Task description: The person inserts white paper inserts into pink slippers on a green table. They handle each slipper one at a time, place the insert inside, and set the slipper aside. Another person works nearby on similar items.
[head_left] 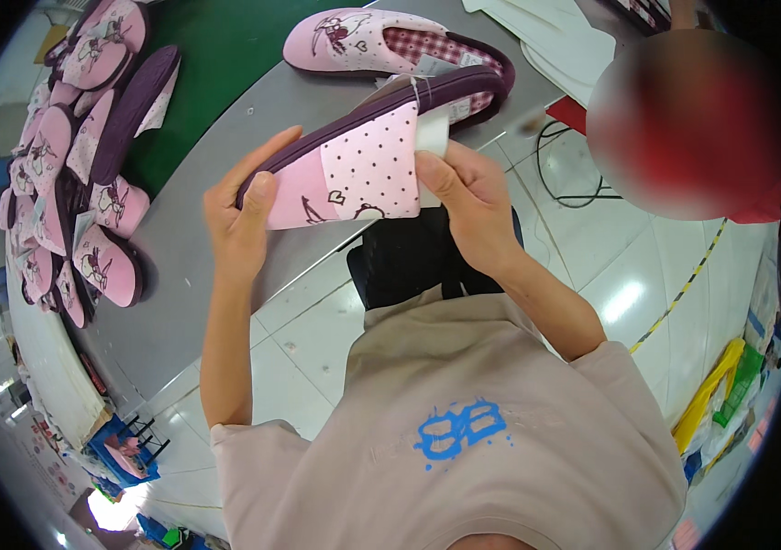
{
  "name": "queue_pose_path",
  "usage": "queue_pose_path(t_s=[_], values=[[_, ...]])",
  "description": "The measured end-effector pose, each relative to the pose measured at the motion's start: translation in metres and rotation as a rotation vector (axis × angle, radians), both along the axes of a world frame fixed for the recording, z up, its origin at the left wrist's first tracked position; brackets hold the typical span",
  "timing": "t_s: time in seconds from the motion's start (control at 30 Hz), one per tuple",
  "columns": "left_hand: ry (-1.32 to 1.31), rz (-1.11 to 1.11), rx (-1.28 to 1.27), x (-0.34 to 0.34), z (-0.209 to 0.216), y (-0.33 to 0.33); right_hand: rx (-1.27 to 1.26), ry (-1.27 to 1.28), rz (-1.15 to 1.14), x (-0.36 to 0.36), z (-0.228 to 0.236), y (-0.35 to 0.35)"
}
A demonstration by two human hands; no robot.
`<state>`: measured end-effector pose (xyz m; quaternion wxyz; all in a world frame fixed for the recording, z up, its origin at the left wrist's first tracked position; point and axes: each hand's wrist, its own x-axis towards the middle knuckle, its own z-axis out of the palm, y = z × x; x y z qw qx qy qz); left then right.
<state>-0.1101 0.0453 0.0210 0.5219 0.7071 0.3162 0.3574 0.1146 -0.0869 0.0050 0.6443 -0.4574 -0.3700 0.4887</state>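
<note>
A pink slipper (368, 165) with dotted fabric and a dark purple sole edge is held on its side above the near edge of the grey table. My left hand (239, 215) is closed around its toe, thumb on the upper and fingers behind. At the slipper's opening, my right hand (473, 202) pinches a white flat piece (432, 137) that sticks partly out; the rest of that piece is hidden inside. Just beyond lies a second pink slipper (354, 41), its checked lining and a tag showing. The held slipper's heel overlaps it.
Many similar slippers (51, 156) are heaped at the left on the grey table (180, 266), beside a green surface (216, 55). White sheets (565, 46) lie at the far right. A person in red (698, 128) is close by on the right, near a black cable (555, 174).
</note>
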Motion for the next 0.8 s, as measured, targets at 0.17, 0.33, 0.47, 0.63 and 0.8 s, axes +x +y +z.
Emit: queue_pose_path(t_s=[0.17,0.33,0.47,0.63,0.8], values=[[-0.045,-0.03,-0.04,0.003,-0.003,-0.005,0.067,0.068,-0.136,-0.01,0.001,-0.008],[-0.051,-0.092,-0.081,0.011,0.001,-0.008,0.082,0.063,-0.188,-0.003,-0.01,-0.02],[-0.103,-0.112,-0.15,0.01,-0.008,-0.003,0.189,-0.207,-0.142,0.006,0.003,-0.02],[-0.133,-0.11,-0.207,0.015,-0.008,0.0,0.157,-0.444,0.379,0.05,0.007,-0.011],[-0.043,-0.212,-0.112,0.018,0.005,0.001,-0.031,-0.295,0.442,0.038,0.022,-0.001]])
